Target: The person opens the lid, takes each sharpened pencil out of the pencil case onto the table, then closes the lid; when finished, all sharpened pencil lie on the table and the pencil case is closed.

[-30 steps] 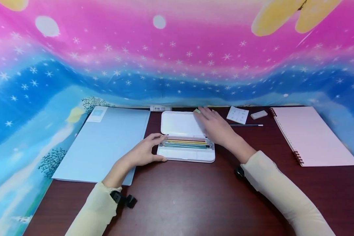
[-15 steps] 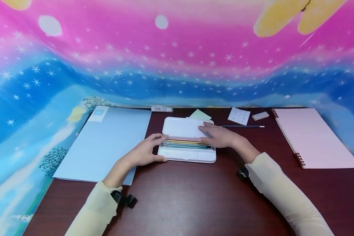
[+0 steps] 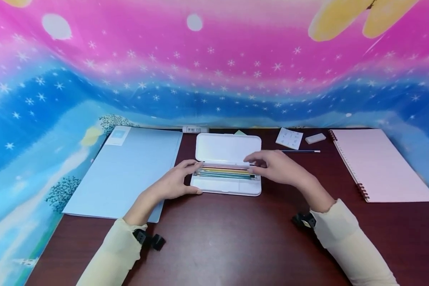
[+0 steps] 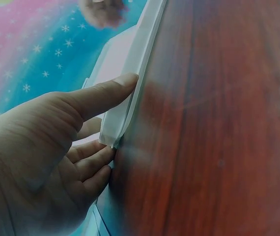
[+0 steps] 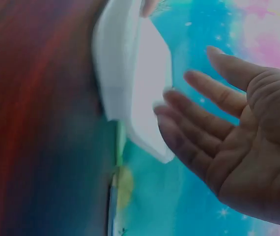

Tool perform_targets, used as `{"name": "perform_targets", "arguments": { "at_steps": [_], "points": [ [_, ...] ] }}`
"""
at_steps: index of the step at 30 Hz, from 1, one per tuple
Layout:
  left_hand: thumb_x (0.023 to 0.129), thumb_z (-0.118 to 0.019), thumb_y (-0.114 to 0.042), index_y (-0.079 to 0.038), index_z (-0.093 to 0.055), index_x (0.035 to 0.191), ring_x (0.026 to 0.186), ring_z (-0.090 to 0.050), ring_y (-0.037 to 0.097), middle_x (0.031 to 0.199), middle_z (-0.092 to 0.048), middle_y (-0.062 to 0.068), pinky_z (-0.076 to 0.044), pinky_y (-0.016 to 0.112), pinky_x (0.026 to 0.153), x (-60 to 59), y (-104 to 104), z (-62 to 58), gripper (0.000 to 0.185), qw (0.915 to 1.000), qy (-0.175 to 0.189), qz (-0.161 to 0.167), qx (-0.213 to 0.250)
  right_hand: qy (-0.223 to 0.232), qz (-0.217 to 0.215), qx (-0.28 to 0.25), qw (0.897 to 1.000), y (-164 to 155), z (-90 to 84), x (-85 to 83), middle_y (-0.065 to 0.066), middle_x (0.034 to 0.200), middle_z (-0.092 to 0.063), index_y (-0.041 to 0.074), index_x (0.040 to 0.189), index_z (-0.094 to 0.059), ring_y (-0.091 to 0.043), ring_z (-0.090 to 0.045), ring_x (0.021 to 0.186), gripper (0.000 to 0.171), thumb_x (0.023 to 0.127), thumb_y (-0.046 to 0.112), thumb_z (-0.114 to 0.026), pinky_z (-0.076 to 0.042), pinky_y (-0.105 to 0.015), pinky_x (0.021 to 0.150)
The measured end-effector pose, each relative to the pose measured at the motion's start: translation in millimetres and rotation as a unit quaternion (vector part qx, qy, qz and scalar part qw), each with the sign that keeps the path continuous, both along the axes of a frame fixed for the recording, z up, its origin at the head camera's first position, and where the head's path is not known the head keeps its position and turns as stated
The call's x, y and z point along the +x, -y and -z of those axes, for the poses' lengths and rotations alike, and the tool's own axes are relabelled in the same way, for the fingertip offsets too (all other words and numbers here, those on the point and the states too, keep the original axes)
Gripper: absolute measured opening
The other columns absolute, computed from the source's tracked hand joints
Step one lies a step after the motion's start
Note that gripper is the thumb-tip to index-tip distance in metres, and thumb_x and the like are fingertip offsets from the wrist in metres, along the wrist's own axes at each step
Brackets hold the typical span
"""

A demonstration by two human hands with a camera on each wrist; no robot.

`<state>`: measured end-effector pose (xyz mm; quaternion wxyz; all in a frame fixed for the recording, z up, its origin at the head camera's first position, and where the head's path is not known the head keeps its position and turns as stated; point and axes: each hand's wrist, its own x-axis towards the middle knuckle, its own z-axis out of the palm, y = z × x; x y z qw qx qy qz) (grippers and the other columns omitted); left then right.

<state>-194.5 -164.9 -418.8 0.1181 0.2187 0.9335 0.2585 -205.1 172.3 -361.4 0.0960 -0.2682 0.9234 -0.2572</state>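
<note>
Pencil case (image 3: 226,186), white, lid open: lies on the table (image 3: 236,246) between both hands. Left hand (image 3: 173,184): thumb and curled fingers grip the case's left end. Right hand (image 3: 277,167): fingers loosely spread, holding nothing, hovering over the case's right end; contact seems unlikely, though the wrist view is blurred. Bare tabletop in front of both wrists. Blue folder (image 3: 125,171) just beyond the left hand; pencil (image 3: 300,151) beyond the right.

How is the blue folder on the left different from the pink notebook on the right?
The blue folder is pale blue with a small label at its far left corner; the pink notebook is plain pink. The pink notebook has a spiral wire binding along its left edge; the blue folder shows none. The left hand lies partly over the blue folder's near right corner; nothing touches the pink notebook. Both lie flat and closed on the dark table.
</note>
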Motion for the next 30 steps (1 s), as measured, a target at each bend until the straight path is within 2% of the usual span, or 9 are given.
{"name": "perform_targets", "arguments": {
  "at_steps": [2, 5, 9, 13, 20, 30],
  "points": [
    [0.085, -0.082, -0.041, -0.019, -0.038, 0.158, 0.144, -0.042, 0.035, 0.161, -0.035, 0.013, -0.041, 0.055, 0.113, -0.9, 0, -0.6, 0.089, 1.0, 0.001, 0.001, -0.001, 0.018, 0.004, 0.012, 1.0, -3, 3.3, 0.7, -0.005, 0.123, -0.073, 0.017, 0.129, -0.071, -0.018, -0.064, 0.098, 0.034, 0.096, 0.024, -0.072, -0.054, -0.038, 0.085],
    [0.085, -0.082, -0.041, -0.019, -0.038, 0.159, 0.144, -0.041, 0.036, 0.161, -0.035, 0.013, -0.04, 0.056, 0.113, -1.7, 1, -1.8, 0.089, 1.0, 0.0, 0.001, -0.003, 0.029, -0.001, 0.032, 0.999, -4, 8.7, 1.1, -0.002, 0.121, -0.074, 0.018, 0.126, -0.073, -0.016, -0.061, 0.092, 0.032, 0.094, 0.023, -0.073, -0.051, -0.035, 0.08],
    [0.085, -0.082, -0.041, -0.02, -0.037, 0.159, 0.145, -0.041, 0.036, 0.161, -0.035, 0.013, -0.04, 0.056, 0.113, -1.2, 1, -2.6, 0.089, 1.0, 0.002, -0.001, -0.005, 0.014, -0.024, 0.056, 0.998, -1, 13.7, 3.1, -0.004, 0.126, -0.072, 0.018, 0.128, -0.073, -0.019, -0.066, 0.105, 0.035, 0.094, 0.023, -0.074, -0.054, -0.042, 0.091],
    [0.085, -0.082, -0.041, -0.02, -0.037, 0.159, 0.145, -0.04, 0.037, 0.161, -0.035, 0.014, -0.04, 0.056, 0.113, 0.2, 0, -2.1, 0.089, 1.0, 0.005, 0.0, -0.004, -0.012, -0.051, 0.095, 0.994, 6, 17.0, 7.9, -0.007, 0.127, -0.071, 0.018, 0.129, -0.072, -0.024, -0.065, 0.115, 0.036, 0.094, 0.024, -0.074, -0.052, -0.047, 0.1],
    [0.085, -0.082, -0.04, -0.019, -0.038, 0.159, 0.145, -0.041, 0.037, 0.161, -0.035, 0.013, -0.04, 0.057, 0.113, 0.1, -1, -1.4, 0.088, 1.0, 0.005, 0.002, 0.001, -0.054, -0.04, 0.132, 0.989, 14, 20.7, 16.9, -0.007, 0.119, -0.072, 0.017, 0.125, -0.073, -0.023, -0.062, 0.109, 0.032, 0.093, 0.018, -0.074, -0.053, -0.046, 0.098],
    [0.086, -0.081, -0.039, -0.02, -0.036, 0.159, 0.145, -0.04, 0.036, 0.162, -0.033, 0.013, -0.039, 0.057, 0.114, 0.5, 0, -2.7, 0.088, 0.9999, 0.011, 0.005, 0.0, -0.072, -0.035, 0.126, 0.989, 15, 23.6, 15.1, -0.007, 0.112, -0.072, 0.015, 0.113, -0.075, -0.021, -0.061, 0.097, 0.02, 0.094, 0.009, -0.07, -0.054, -0.043, 0.091]
  ]
}}
